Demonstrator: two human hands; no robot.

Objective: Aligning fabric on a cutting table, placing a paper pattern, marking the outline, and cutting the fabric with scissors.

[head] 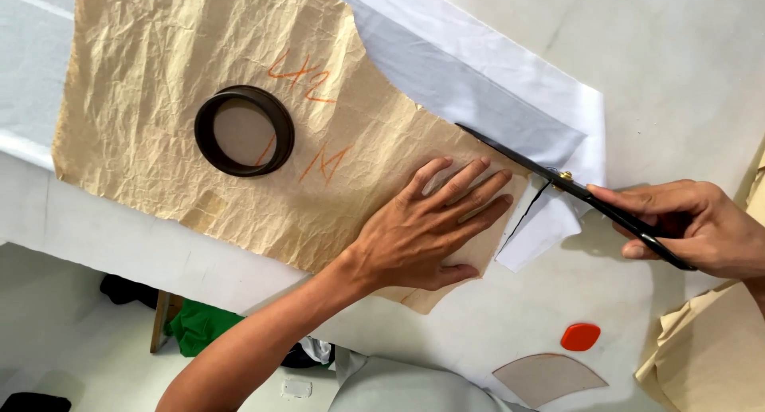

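A pale work table (685, 77) filled most of the frame, and across its upper left lay white fabric (478, 85) with a large sheet of crumpled brown pattern paper (159, 125) spread on top, marked in orange pen. The paper served as a template, its edge giving the line for the cut through the cloth beneath. The left hand (422, 229) lay flat near the centre of the frame, fingers spread and palm down, gripping nothing; it seemed to press paper and cloth together close to the cut so that neither layer slid. At the right edge the right hand (693, 225) was closed around the handles of long black scissors (570, 185), whose blades ran up and left along the paper's edge with the fabric between them. A loose white flap hung just below the pivot. On the upper left of the paper sat a dark round ring (244, 131), apparently as a weight. A curved grey card piece (548, 378) lay at lower right, and above it a small red tailor's chalk (580, 336).
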